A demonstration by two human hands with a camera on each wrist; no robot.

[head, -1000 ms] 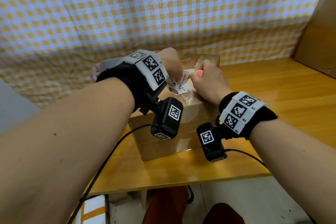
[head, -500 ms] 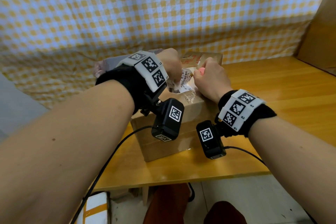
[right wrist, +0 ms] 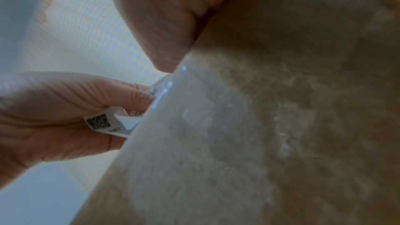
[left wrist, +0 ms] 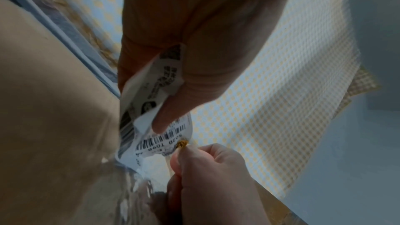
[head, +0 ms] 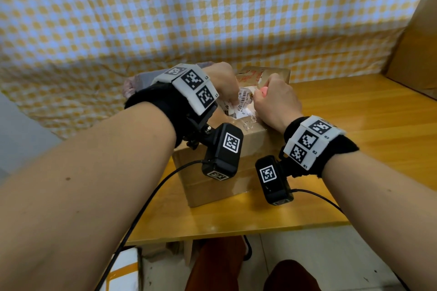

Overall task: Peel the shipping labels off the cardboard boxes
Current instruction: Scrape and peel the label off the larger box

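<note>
A brown cardboard box [head: 250, 149] stands on the wooden table [head: 354, 130]. On its top lies a white shipping label [head: 242, 104] with barcodes, partly lifted and crumpled. My left hand [head: 233, 98] pinches the loose part of the label [left wrist: 151, 90] between thumb and fingers [left wrist: 164, 119]. My right hand [head: 262, 99] is curled round a small pink-handled tool [head: 264, 90], whose tip [left wrist: 182, 143] meets the label's edge. The right wrist view shows the left hand [right wrist: 65, 109] holding the folded label [right wrist: 101, 122] over the taped box top [right wrist: 238, 143].
A yellow checked cloth [head: 165, 19] hangs behind the table. A large cardboard box [head: 421, 49] leans at the far right. A crumpled plastic bag [head: 133, 80] lies behind the box on the left. The table's front edge [head: 236, 231] is close to me; camera cables hang there.
Both hands stay at the label on the box top with the same holds. The right hand has edged slightly away from me along the label.
</note>
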